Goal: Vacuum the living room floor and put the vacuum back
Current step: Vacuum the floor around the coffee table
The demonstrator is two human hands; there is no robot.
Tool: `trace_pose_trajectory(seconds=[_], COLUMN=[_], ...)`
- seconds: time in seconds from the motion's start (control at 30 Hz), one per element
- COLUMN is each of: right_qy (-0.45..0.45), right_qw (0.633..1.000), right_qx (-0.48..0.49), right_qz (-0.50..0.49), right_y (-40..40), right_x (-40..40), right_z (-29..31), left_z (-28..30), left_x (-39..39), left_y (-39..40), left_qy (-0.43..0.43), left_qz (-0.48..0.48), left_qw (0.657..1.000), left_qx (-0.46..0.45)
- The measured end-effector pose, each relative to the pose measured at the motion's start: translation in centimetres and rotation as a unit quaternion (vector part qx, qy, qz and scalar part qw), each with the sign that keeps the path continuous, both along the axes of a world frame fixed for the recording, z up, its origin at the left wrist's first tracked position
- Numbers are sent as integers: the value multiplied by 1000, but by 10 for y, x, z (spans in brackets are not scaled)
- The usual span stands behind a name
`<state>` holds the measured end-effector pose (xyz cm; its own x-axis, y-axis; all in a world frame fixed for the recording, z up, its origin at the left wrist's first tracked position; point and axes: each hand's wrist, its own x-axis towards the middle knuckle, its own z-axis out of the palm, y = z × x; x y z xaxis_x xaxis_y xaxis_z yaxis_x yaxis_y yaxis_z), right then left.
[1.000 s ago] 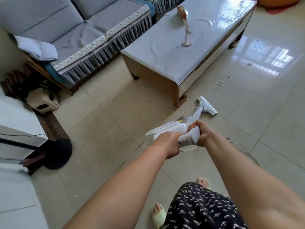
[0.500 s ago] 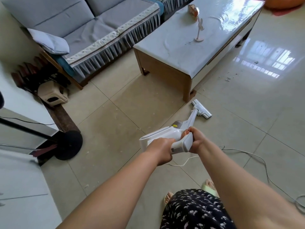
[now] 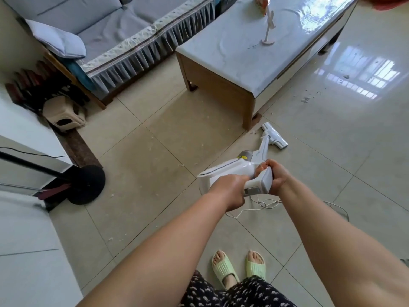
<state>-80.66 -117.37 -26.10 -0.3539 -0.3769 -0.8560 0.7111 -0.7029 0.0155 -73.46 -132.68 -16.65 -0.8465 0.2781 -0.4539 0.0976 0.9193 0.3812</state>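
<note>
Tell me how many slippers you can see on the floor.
2. A left slipper and a right slipper, both pale green and worn on the person's feet, side by side at the bottom, partly hidden by the patterned clothing.

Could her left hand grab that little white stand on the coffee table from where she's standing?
Probably not. The left hand grips the vacuum, and the white stand sits far across the coffee table, well beyond her outstretched arm.

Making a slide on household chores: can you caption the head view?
Both hands, left hand and right hand, grip a white stick vacuum beside a marble-topped wooden coffee table.
</note>
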Motion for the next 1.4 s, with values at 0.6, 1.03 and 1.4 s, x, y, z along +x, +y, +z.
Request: trace_pose_trajectory(seconds=[0.6, 1.03, 1.4], right_qy=[18, 17, 3], right_qw=[999, 996, 995], right_qx=[11, 35, 54], right_qz=[35, 75, 86], right_y=[29, -49, -129], right_x=[-4, 63, 132], right_z=[8, 9, 11], left_z=[5, 4, 0], left_x=[8, 83, 155], left_y=[36, -39, -118], left_qy=[4, -3, -23], left_qz=[58, 85, 117], left_qw=[998, 996, 993], left_qx=[-8, -2, 19])
